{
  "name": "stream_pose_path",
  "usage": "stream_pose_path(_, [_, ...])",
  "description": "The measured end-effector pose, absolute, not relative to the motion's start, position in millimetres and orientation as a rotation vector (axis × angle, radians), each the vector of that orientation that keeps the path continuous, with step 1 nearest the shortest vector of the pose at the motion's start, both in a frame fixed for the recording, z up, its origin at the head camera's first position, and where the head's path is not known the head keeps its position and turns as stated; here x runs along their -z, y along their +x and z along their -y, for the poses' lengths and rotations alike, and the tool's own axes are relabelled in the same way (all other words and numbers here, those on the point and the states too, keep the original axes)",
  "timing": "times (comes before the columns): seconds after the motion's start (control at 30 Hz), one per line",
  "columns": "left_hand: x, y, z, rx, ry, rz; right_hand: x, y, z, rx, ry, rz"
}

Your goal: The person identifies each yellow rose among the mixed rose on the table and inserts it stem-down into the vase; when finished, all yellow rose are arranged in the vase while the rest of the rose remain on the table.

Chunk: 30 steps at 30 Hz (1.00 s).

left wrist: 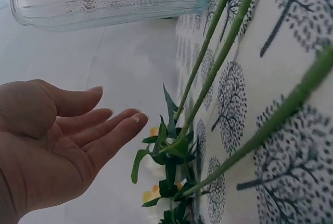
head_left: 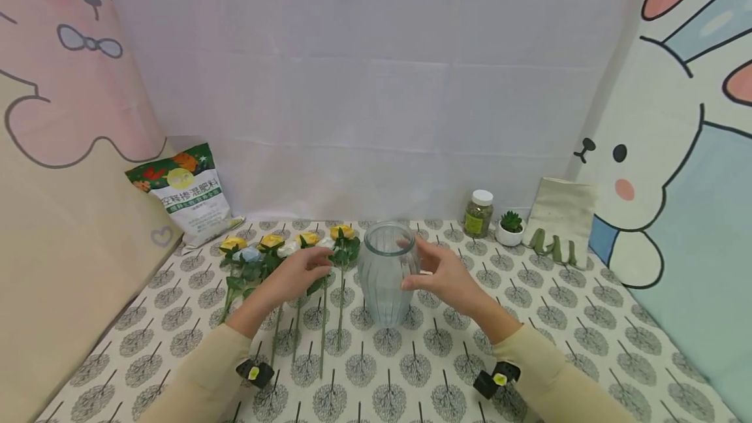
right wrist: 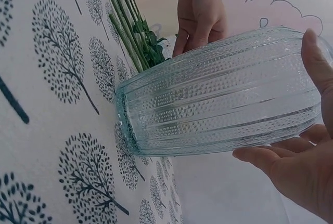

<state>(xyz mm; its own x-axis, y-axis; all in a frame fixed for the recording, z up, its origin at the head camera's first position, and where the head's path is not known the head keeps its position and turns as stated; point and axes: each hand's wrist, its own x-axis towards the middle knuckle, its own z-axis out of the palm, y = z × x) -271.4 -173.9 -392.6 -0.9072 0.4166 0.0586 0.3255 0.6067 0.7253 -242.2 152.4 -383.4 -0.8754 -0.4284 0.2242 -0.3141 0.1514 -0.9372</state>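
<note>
A clear, ribbed glass vase (head_left: 384,289) stands upright on the patterned tablecloth, its base on the cloth in the right wrist view. My right hand (head_left: 449,279) holds the vase's right side, thumb in front and fingers behind; the thumb (right wrist: 315,57) and fingers lie on opposite sides of the glass. To the left lies a row of artificial roses, with yellow roses (head_left: 271,241), a blue rose (head_left: 248,254) and white ones, their green stems pointing towards me. Above these flowers hovers my left hand (head_left: 299,273), its fingers loosely bent and holding nothing, as the left wrist view (left wrist: 62,141) shows.
A fertilizer bag (head_left: 194,201) leans against the back left. At the back right stand a white-lidded jar (head_left: 478,217), a small potted succulent (head_left: 510,230) and a pair of pale gloves (head_left: 561,217). White cloth hangs behind the table, with cartoon-printed walls on both sides.
</note>
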Motion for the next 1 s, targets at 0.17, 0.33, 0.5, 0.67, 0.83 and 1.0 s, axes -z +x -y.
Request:
stream_pose_path(0.17, [395,-294,156,-1.242,0.463,-2.68,382,-242,-154,1.849,-0.749,-2.307])
stream_pose_path(0.33, [398,-308,141,-1.108,0.255,-2.786,381,-242,-154,1.84,-0.725,-2.297])
stream_pose_path(0.5, [402,-312,128,-1.0,0.192,-2.886,382,-243,-154,1.848,-0.711,-2.289])
stream_pose_path(0.67, [406,-310,117,-0.862,0.172,-2.985,383,-244,-153,1.84,-0.706,-2.283])
stream_pose_path(0.83, [413,-314,115,-0.866,0.135,-3.016,384,-242,-152,1.822,-0.691,-2.297])
stream_pose_path(1.0, [416,-319,113,-0.905,0.134,-3.018,383,-242,-154,1.837,-0.719,-2.298])
